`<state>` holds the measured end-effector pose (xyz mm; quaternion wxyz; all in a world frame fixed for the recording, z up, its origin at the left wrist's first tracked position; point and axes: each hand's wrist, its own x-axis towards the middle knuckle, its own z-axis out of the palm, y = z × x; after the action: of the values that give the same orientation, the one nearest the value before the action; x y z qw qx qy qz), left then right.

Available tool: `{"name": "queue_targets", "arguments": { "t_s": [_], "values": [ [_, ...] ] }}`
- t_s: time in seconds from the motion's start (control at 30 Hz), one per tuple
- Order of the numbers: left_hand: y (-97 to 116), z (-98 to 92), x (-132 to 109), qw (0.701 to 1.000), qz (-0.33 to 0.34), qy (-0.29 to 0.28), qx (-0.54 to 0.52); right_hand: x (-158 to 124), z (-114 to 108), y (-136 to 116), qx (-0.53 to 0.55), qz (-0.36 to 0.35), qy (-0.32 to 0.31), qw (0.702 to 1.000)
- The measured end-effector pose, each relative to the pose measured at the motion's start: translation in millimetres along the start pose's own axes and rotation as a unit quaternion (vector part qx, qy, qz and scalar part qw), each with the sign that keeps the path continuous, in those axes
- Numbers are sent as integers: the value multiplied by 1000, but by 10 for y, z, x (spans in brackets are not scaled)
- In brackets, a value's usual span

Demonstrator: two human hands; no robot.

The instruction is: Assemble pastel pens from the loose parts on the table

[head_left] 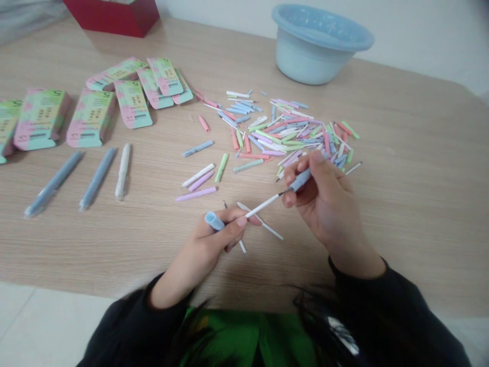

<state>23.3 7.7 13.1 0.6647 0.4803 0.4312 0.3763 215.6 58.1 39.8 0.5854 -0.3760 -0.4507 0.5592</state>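
My left hand (pixel 219 237) is closed, with a white pen refill (pixel 263 205) pinched between thumb and fingertips. Tucked in the same hand is a light blue pen tube (pixel 214 221), its hollow end facing up. In my right hand (pixel 328 199), the fingers grip a blue pen barrel piece (pixel 300 179). The dark end of the refill meets that piece's lower end; whether it sits inside, I cannot tell. Under my left hand lie loose white refills (pixel 272 230). A pile of mixed pastel pen parts and refills (pixel 286 133) spreads just beyond my right hand.
Several pastel pen boxes (pixel 90 118) lie at the left. In front of them are two blue pens (pixel 97 178) and a white pen (pixel 123 172). Loose pen parts (pixel 198 181) lie mid-table. A blue basin (pixel 313 58) and a red box (pixel 114 18) stand at the back.
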Motion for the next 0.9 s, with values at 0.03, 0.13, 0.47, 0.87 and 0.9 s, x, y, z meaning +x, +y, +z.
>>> {"name": "queue_targets", "arguments": {
  "t_s": [0.03,0.13,0.47,0.87,0.9],
  "values": [
    [9,5,1,1000,9,-12,-5,-5,4,-26,-19,-13,-8,1000],
    [36,16,20,998,24,-63,10,-30,41,-99,-78,-39,-31,996],
    [29,35,54,997,55,-60,-18,-105,218,-74,-104,-29,-74,991],
    [63,145,68,991,51,-80,-94,-108,187,20,-55,16,-75,996],
    [67,154,74,993,55,-67,-83,-112,187,26,-52,20,-73,996]
  ]
}}
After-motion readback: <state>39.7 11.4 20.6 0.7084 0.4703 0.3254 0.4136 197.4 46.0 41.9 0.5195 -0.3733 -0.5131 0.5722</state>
